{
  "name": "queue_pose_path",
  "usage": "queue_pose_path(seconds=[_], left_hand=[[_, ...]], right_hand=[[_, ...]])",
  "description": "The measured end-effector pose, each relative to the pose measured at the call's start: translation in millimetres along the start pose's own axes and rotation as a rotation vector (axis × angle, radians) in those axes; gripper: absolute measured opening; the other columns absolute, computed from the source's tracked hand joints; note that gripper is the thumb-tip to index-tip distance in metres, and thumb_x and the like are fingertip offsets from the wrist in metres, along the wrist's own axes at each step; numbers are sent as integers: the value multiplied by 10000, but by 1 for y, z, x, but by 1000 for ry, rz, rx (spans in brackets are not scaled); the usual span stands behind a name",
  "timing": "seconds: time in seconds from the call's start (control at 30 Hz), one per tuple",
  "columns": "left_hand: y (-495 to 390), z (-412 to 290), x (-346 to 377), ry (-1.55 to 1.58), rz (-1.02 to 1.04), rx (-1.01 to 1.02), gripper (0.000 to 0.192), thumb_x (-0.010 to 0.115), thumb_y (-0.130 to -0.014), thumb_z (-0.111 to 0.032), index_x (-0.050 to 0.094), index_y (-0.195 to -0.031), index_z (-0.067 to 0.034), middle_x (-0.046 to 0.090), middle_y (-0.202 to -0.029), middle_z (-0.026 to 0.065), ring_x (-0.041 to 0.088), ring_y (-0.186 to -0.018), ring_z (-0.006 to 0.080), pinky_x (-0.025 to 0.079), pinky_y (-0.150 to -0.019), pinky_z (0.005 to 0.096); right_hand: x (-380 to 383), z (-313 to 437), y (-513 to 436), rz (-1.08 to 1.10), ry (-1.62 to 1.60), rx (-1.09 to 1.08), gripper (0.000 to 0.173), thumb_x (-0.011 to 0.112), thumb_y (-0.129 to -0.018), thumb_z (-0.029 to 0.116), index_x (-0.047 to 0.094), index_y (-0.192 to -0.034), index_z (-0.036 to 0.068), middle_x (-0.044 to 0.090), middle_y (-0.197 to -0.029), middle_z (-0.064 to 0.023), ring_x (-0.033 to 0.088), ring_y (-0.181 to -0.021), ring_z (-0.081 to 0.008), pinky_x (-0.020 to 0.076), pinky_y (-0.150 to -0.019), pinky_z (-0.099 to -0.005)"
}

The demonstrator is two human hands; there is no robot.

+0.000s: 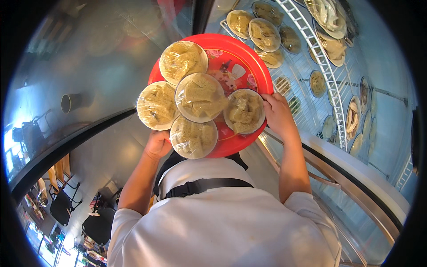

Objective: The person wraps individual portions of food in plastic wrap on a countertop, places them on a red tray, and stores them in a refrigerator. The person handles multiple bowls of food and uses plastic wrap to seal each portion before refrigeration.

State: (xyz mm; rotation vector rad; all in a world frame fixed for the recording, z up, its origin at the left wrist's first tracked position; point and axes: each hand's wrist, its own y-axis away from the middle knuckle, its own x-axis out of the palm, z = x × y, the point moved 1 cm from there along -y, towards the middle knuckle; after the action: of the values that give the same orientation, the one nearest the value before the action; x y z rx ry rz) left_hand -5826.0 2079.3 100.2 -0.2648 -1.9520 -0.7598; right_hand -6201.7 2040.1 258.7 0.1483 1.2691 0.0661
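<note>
Between my hands is a round red tray with a printed floral picture. Several film-wrapped plates of tan, spongy-looking food pieces sit on it. One plate rests on top of the others in the middle, and another plate lies at the right. My right hand grips the tray's right rim, thumb on top. At the lower left, my left hand holds the tray from beneath the overhanging plates; its fingers are mostly hidden. The tray is at chest height, beside the open refrigerated cabinet.
White wire shelves inside the cabinet carry several wrapped plates. A glass door with a dark frame stands on the left. The metal-trimmed cabinet edge runs along my right. Black chairs stand at lower left.
</note>
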Motion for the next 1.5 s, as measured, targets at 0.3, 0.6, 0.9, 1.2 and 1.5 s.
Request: queue_pose_path(seconds=[0.3, 0.6, 0.9, 1.2, 1.5], left_hand=[[-2, -2, -3, -14, -1, -27, 762, 517, -680, 115, 480, -1436, 21, 615, -1360, 169, 625, -1214, 317, 535, -1014, 429], [-4, -2, -9, -8, -34, 0, 752, 555, -699, 136, 486, -1438, 15, 611, -1379, 168, 606, -1255, 320, 514, -1044, 446], [2, -2, 3, 51, -88, -35, 784, 614, -711, 131, 467, -1469, 1, 577, -1433, 184, 582, -1300, 330, 488, -1080, 467], [-1, -3, -3, 2, -56, -51, 761, 622, -704, 128, 492, -1444, 4, 589, -1412, 172, 577, -1298, 311, 476, -1096, 444], [2, -8, -6, -40, 42, -72, 706, 571, -732, 124, 514, -1428, 21, 591, -1416, 173, 574, -1307, 315, 469, -1098, 447]], right_hand=[[1, -54, -13, 3, -595, 357, 127, 582, -1009, 145, 668, -1008, 52, 691, -838, -85, 625, -680, -207, 491, -637, -322], [-24, -227, -184, -822, -1329, 503, 212, 656, -986, 213, 671, -1136, 63, 692, -1005, -43, 631, -831, -144, 512, -729, -289], [-30, -305, -405, -606, -1208, 456, 216, 637, -986, 220, 689, -1156, 98, 690, -967, -16, 611, -807, -123, 498, -714, -263], [-75, -139, -285, -523, -36, 166, 231, 619, -986, 228, 708, -1177, 133, 687, -930, 11, 591, -783, -103, 484, -698, -237], [48, 77, -120, 451, -643, 252, 272, 534, -1024, 162, 665, -1196, -3, 740, -984, -137, 716, -922, -208, 544, -819, -332]])
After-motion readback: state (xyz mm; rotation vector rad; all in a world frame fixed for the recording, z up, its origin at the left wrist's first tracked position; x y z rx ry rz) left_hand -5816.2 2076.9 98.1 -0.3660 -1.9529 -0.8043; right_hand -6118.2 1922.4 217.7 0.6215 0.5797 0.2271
